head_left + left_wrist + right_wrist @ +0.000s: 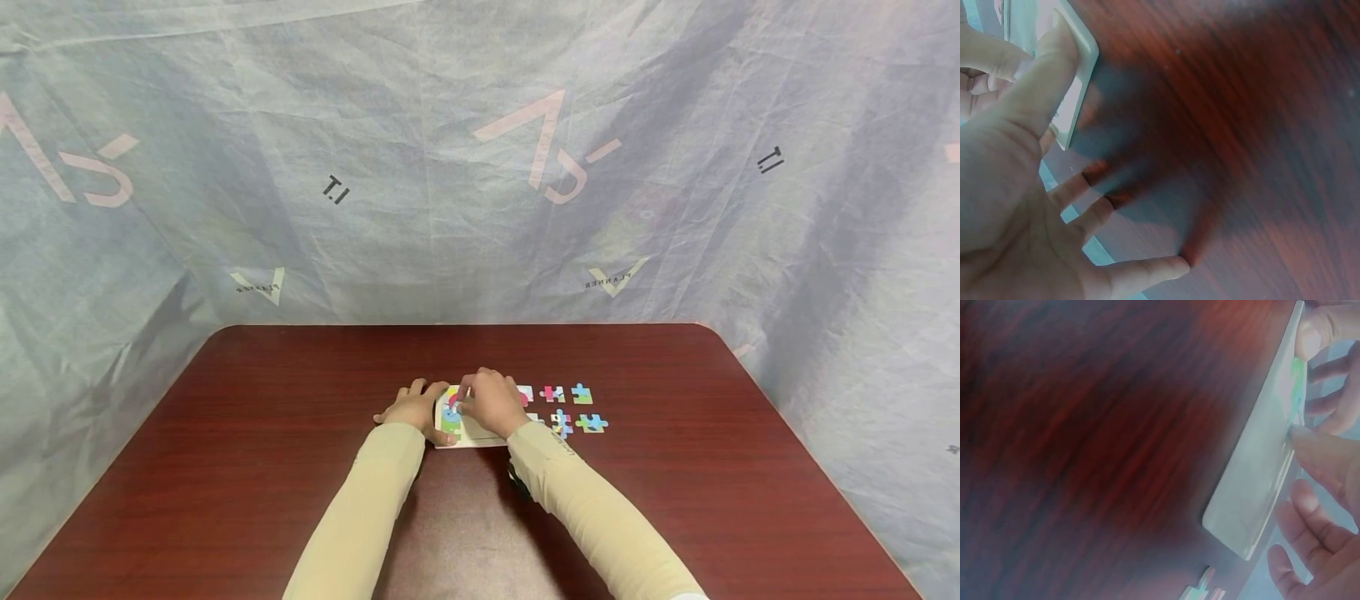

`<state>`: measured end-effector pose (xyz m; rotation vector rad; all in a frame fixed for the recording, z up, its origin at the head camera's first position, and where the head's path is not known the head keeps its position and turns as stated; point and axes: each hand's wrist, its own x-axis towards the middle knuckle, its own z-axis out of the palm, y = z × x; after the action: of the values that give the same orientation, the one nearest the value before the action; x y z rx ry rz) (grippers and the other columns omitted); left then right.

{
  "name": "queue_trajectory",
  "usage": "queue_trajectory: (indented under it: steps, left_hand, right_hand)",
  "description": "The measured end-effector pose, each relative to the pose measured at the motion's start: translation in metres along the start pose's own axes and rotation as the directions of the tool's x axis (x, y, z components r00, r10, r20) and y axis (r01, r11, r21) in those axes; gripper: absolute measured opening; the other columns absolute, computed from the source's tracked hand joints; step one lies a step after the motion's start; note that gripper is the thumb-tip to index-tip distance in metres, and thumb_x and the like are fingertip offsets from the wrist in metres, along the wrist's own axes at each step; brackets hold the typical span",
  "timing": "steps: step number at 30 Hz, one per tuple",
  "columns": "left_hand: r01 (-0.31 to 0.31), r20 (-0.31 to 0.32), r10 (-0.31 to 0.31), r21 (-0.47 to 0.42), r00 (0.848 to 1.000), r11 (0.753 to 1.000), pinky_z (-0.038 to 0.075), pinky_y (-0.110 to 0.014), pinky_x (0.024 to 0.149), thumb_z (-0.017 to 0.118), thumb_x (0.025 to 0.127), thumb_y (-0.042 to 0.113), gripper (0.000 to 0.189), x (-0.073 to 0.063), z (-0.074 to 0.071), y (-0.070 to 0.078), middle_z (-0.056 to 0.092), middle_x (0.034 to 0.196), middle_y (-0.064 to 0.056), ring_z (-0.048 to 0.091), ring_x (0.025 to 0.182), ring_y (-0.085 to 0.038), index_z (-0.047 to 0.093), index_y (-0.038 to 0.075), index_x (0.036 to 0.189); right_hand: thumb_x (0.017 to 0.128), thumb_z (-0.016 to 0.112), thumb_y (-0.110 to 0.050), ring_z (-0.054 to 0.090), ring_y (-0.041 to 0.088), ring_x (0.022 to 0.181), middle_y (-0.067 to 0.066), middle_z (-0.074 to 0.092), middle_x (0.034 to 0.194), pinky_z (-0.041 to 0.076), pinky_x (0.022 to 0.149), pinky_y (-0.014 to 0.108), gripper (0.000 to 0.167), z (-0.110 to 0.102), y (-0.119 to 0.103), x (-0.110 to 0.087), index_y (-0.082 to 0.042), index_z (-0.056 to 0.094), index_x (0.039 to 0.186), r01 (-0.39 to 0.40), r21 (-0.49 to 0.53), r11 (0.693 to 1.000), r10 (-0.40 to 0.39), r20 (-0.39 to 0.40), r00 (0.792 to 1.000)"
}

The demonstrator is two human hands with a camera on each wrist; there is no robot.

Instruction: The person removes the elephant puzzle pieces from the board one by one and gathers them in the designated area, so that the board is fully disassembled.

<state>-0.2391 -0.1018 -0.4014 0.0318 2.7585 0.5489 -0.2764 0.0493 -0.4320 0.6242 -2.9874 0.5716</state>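
Note:
A pale puzzle board (480, 433) lies on the table, several colourful pieces (451, 423) fitted at its left end. My left hand (408, 408) spreads its fingers on the table beside that end. Its thumb (1057, 47) lies straight over the board's near corner. Over the board, my right hand (495, 402) bends its thumb and forefinger down, tips close together among the fitted pieces. In the right wrist view the right thumb (1319, 447) touches the board's surface, the other fingers loosely curled behind. I cannot tell whether a piece is between the thumb and forefinger.
Right of the board lie loose puzzle pieces: a pink one (552, 393), a blue-green one (581, 394), another blue-green one (592, 423) and a mixed-colour one (562, 423). More colourful pieces show by the right wrist. A grey cloth (435, 167) hangs behind the dark red table (300, 358).

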Motion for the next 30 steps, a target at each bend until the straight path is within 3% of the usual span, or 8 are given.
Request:
queue_trajectory:
  steps: [8,18,30]
  left_hand:
    - [-0.001,-0.006,0.001,-0.005,1.0,1.0,0.029,-0.08,0.102,0.088,0.082,0.028,0.09,-0.001,-0.001,0.001,0.026,0.163,-0.017,0.027,0.148,-0.041,0.039,0.02,0.157]
    - [-0.002,-0.008,0.002,0.003,1.0,1.0,0.029,-0.081,0.101,0.089,0.081,0.027,0.09,0.0,0.001,-0.001,0.028,0.162,-0.018,0.028,0.147,-0.042,0.041,0.02,0.156]
    - [-0.009,-0.015,0.008,-0.012,1.0,1.0,0.028,-0.081,0.102,0.088,0.082,0.026,0.088,-0.006,-0.004,0.002,0.028,0.162,-0.019,0.027,0.148,-0.043,0.041,0.019,0.156]
  right_hand:
    - [0.085,0.082,-0.018,0.062,0.02,0.081,0.0,0.063,0.085,0.048,0.075,0.041,0.005,-0.006,0.007,-0.002,-0.018,0.078,0.089,0.002,-0.005,1.0,-0.002,-0.029,1.0]
    - [0.085,0.085,-0.023,0.064,0.026,0.092,0.007,0.065,0.095,0.052,0.08,0.044,0.026,-0.011,0.013,-0.004,-0.013,0.078,0.108,0.014,0.02,1.0,-0.015,0.036,0.999]
    - [0.085,0.085,-0.024,0.062,0.026,0.092,0.005,0.063,0.093,0.053,0.077,0.042,0.024,-0.008,0.017,-0.003,-0.012,0.079,0.104,-0.005,0.018,1.0,0.004,0.022,1.0]
